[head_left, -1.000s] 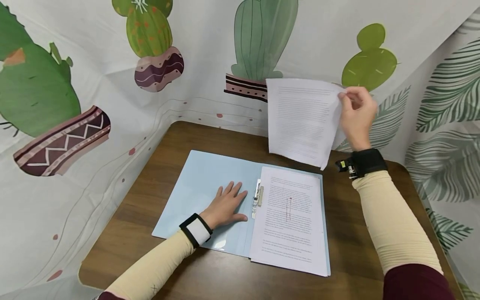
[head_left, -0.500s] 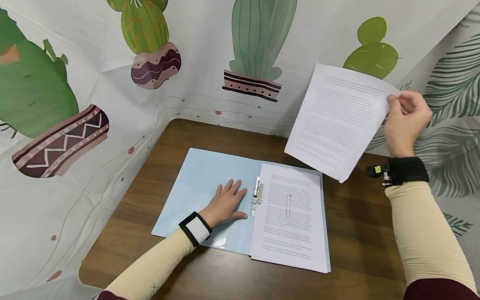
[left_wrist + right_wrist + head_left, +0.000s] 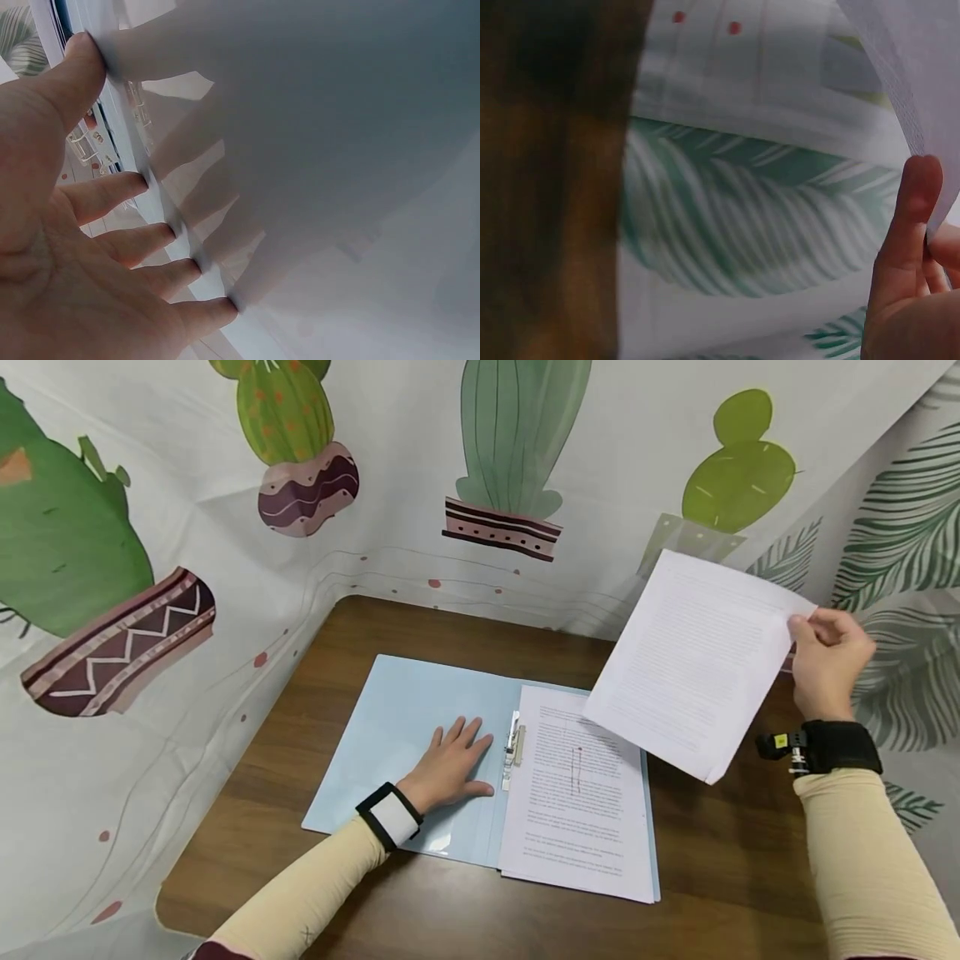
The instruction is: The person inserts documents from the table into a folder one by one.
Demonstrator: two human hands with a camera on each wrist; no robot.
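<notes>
A light blue folder lies spread on the table, a metal clip along its spine. Printed pages with red pen marks rest on its right side. My left hand rests on the inside of the left cover, fingers spread; its fingertips touch the glossy blue surface in the left wrist view. Between thumb and fingers, my right hand pinches the upper right corner of a printed sheet. That sheet is raised and tilted, its lower left corner overlapping the pages in the head view.
The brown wooden table has a rounded front left corner. Behind it hangs a white cloth printed with cacti and leaves, close to the table's back edge.
The right hand has carried the sheet rightward from behind the folder, then lowered it toward the pages. The left hand has stayed on the cover.
</notes>
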